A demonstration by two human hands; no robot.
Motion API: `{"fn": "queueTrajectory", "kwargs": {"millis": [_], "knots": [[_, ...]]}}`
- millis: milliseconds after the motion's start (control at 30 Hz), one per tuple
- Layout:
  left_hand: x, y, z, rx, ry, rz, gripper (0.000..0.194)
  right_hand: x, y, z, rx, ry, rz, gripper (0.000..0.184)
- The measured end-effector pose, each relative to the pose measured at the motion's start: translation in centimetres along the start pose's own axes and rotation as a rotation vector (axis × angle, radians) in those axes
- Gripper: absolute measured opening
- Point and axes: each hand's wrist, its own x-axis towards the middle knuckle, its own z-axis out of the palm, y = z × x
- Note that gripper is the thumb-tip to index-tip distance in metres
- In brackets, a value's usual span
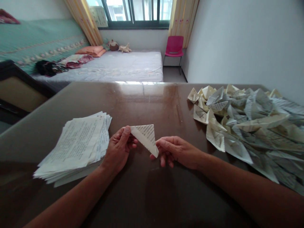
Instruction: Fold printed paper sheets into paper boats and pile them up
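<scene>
A small folded paper triangle (146, 135) with printed text is held up over the brown table, in front of me. My left hand (121, 144) pinches its left corner between thumb and fingers. At the lower right corner, my right hand (173, 150) has its thumb and index finger on the paper, the other fingers loosely curled below. To the left lies a stack of printed sheets (76, 142), somewhat fanned at its edges. On the right is a large heap of folded paper boats (249, 120), white and cream.
The glossy brown table (147, 104) reflects the window light. Beyond its far edge are a bed (133, 65) with pillows and clothes, and a pink chair (174, 47). A dark wooden chair back (22, 85) stands at the left edge. A white wall (232, 44) borders the right side.
</scene>
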Motion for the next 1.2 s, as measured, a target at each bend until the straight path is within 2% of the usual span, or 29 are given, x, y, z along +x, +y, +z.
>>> {"fn": "queueTrajectory", "kwargs": {"millis": [100,233,333,467,533,800,900,1000,1067,1200], "knots": [[-0.2,0.0,0.2,0.051,0.040,0.045,0.030,-0.1,-0.2,0.3,-0.075,0.062,-0.005,0.038],[-0.7,0.0,0.3,0.110,0.026,0.080,0.027,0.1,0.0,0.4,-0.203,0.278,-0.055,0.032],[-0.8,0.0,0.0,0.142,0.022,0.087,0.022,0.5,0.4,-0.3,-0.302,0.406,-0.148,0.027],[-0.7,-0.3,-0.6,0.244,-0.049,0.073,0.019,0.8,0.6,-1.9,-0.532,0.590,-0.290,0.018],[-0.8,-0.5,-0.8,0.321,-0.100,0.071,0.020,0.9,0.5,-2.6,-0.604,0.638,-0.333,0.015],[-0.8,-0.2,-0.6,0.427,-0.222,0.016,0.025,0.8,0.3,-3.2,-0.663,0.676,-0.406,0.013],[-0.7,0.0,-0.6,0.458,-0.257,-0.007,0.030,0.7,0.4,-3.0,-0.657,0.587,-0.402,0.012],[-0.7,0.0,-0.7,0.501,-0.279,-0.023,0.031,0.5,0.3,-2.8,-0.652,0.527,-0.415,0.023],[-0.6,0.0,-0.8,0.516,-0.280,-0.011,0.030,0.3,0.1,-2.7,-0.695,0.586,-0.473,0.028],[-0.7,0.0,-0.8,0.516,-0.274,0.006,0.027,0.0,-0.2,-2.8,-0.855,0.683,-0.680,0.012]]}}
